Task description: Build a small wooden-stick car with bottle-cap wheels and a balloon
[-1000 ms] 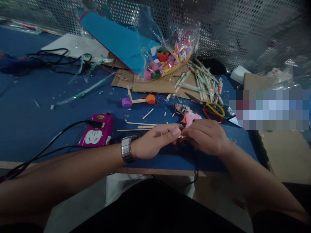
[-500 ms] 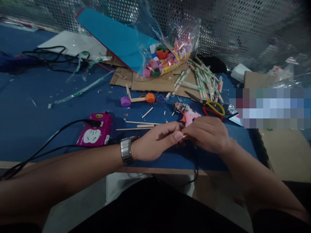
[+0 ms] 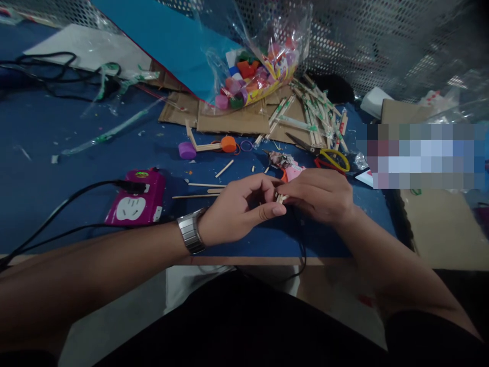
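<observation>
My left hand [image 3: 240, 209] and my right hand [image 3: 319, 196] meet over the blue table [image 3: 57, 188] near its front edge. Together they pinch a short wooden stick piece [image 3: 280, 198], of which only a pale end shows between the fingertips. A metal watch [image 3: 189, 232] is on my left wrist. Just behind my right hand lies a pink glue gun [image 3: 290, 171]. Loose thin wooden sticks [image 3: 202, 189] lie to the left of my hands.
A magenta power strip [image 3: 135, 204] with black cables sits at the left. Yellow-handled scissors [image 3: 328, 157], wrapped sticks [image 3: 317, 114], cardboard [image 3: 233, 122], a bag of coloured caps [image 3: 252, 76] and a stick piece with purple and orange caps [image 3: 208, 148] lie behind.
The view has tilted down a little, so everything sits higher and to the left. My left fingers have curled and shifted along the stick piece; my hands stay together.
</observation>
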Available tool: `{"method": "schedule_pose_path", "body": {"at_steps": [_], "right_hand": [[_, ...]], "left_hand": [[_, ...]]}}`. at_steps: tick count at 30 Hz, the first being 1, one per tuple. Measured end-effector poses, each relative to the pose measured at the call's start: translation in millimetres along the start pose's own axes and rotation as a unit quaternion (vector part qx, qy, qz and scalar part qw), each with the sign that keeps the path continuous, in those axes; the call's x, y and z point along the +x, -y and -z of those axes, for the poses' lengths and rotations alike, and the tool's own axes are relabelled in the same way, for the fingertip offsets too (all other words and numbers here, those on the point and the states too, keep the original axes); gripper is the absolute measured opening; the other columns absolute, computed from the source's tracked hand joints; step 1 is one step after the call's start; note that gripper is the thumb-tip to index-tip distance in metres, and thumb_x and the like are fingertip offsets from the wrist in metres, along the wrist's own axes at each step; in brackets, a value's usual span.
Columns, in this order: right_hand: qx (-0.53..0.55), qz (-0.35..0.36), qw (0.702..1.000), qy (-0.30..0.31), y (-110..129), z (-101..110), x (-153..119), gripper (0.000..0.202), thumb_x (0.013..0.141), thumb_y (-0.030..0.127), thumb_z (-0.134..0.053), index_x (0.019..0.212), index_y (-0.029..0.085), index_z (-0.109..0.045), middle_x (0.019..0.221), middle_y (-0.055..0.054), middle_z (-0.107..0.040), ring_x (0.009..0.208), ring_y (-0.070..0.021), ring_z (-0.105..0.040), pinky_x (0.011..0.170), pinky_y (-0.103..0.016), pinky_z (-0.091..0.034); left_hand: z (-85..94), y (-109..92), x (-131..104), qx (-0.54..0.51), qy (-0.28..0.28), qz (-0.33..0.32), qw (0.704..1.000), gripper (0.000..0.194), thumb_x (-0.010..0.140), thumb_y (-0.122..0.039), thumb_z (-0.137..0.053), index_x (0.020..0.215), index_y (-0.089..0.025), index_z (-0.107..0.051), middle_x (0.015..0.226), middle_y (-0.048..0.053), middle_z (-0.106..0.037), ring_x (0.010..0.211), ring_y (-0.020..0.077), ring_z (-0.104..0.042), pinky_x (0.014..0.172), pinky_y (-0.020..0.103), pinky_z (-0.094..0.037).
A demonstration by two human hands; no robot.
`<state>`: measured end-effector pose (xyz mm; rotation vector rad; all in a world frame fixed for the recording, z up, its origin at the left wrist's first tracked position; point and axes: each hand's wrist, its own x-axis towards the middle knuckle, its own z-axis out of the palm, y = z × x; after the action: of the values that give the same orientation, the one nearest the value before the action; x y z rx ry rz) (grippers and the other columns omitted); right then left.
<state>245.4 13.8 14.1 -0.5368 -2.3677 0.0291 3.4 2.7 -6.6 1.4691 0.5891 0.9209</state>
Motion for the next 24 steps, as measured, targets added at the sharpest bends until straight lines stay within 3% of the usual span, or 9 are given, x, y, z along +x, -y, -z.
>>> {"method": "schedule_pose_path", "body": {"at_steps": [3, 7, 9, 11, 14, 16, 20, 24], "right_hand": [[0.012, -0.034, 0.999, -0.024, 3.5, -0.2, 0.2, 0.018, 0.110, 0.030, -0.069, 0.119, 0.020, -0.081, 0.098, -0.006, -0.081, 0.086, -0.0167, -0.078, 0.077, -0.030, -0.062], [0.008, -0.149, 0.981, -0.120, 10.8, -2.8, 2.6, 0.032, 0.111, 0.047, -0.065, 0.114, 0.024, -0.088, 0.094, -0.007, -0.071, 0.081, -0.0175, -0.070, 0.071, -0.033, -0.060], [0.036, -0.209, 0.969, -0.124, 15.6, -3.8, 4.2, 0.032, 0.111, 0.049, -0.066, 0.115, 0.025, -0.087, 0.091, -0.006, -0.070, 0.078, -0.0181, -0.069, 0.069, -0.034, -0.060], [0.082, -0.268, 0.953, -0.114, 20.4, -4.9, 5.9, 0.031, 0.111, 0.047, -0.066, 0.127, 0.025, -0.081, 0.088, -0.004, -0.071, 0.070, -0.0163, -0.067, 0.064, -0.031, -0.059], [0.172, -0.330, 0.922, -0.110, 24.9, -8.1, 7.5, 0.047, 0.110, 0.046, -0.070, 0.150, 0.024, -0.059, 0.081, 0.001, -0.069, 0.057, -0.0111, -0.062, 0.054, -0.024, -0.053], [0.235, -0.343, 0.903, -0.108, 25.3, -11.2, 7.7, 0.045, 0.107, 0.049, -0.074, 0.142, 0.024, -0.059, 0.080, 0.003, -0.068, 0.054, -0.0096, -0.061, 0.051, -0.023, -0.052], [0.323, -0.347, 0.872, -0.122, 23.5, -16.6, 7.6, 0.034, 0.101, 0.052, -0.080, 0.100, 0.021, -0.067, 0.077, 0.002, -0.067, 0.052, -0.0094, -0.061, 0.045, -0.022, -0.051], [0.355, -0.337, 0.864, -0.117, 23.6, -17.9, 8.6, 0.029, 0.102, 0.045, -0.081, 0.100, 0.018, -0.069, 0.079, 0.000, -0.069, 0.058, -0.0103, -0.065, 0.050, -0.021, -0.054]], "left_hand": [[0.1, 0.7, -0.6, -0.001, -0.020, -0.027, 0.999, 0.041, 0.093, -0.047, -0.087, 0.090, -0.019, -0.058, 0.113, 0.009, -0.074, 0.093, 0.0159, -0.068, 0.085, 0.029, -0.055], [3.0, 2.9, -0.8, 0.013, -0.057, -0.044, 0.997, 0.040, 0.094, -0.047, -0.087, 0.095, -0.020, -0.057, 0.131, 0.011, -0.075, 0.087, 0.0133, -0.068, 0.080, 0.029, -0.057], [5.3, 3.8, -0.7, 0.040, -0.066, -0.058, 0.995, 0.040, 0.093, -0.045, -0.089, 0.097, -0.021, -0.057, 0.136, 0.012, -0.074, 0.094, 0.0160, -0.071, 0.083, 0.031, -0.058], [7.1, 4.5, -0.9, 0.066, -0.070, -0.076, 0.992, 0.039, 0.091, -0.043, -0.091, 0.099, -0.022, -0.058, 0.137, 0.013, -0.074, 0.108, 0.0212, -0.073, 0.089, 0.035, -0.059], [8.3, 5.0, -1.8, 0.088, -0.070, -0.101, 0.988, 0.041, 0.088, -0.039, -0.094, 0.102, -0.023, -0.060, 0.135, 0.012, -0.075, 0.128, 0.0271, -0.072, 0.097, 0.038, -0.060], [8.2, 5.0, -2.0, 0.100, -0.073, -0.110, 0.986, 0.042, 0.087, -0.038, -0.096, 0.105, -0.023, -0.060, 0.135, 0.012, -0.075, 0.132, 0.0283, -0.071, 0.100, 0.040, -0.060], [7.8, 3.9, -1.5, 0.112, -0.082, -0.115, 0.984, 0.045, 0.085, -0.037, -0.098, 0.108, -0.024, -0.061, 0.138, 0.012, -0.074, 0.130, 0.0280, -0.071, 0.100, 0.040, -0.059], [7.7, 2.4, -1.8, 0.129, -0.070, -0.102, 0.984, 0.048, 0.085, -0.043, -0.097, 0.109, -0.024, -0.060, 0.142, 0.013, -0.074, 0.129, 0.0279, -0.072, 0.101, 0.041, -0.058]]}}
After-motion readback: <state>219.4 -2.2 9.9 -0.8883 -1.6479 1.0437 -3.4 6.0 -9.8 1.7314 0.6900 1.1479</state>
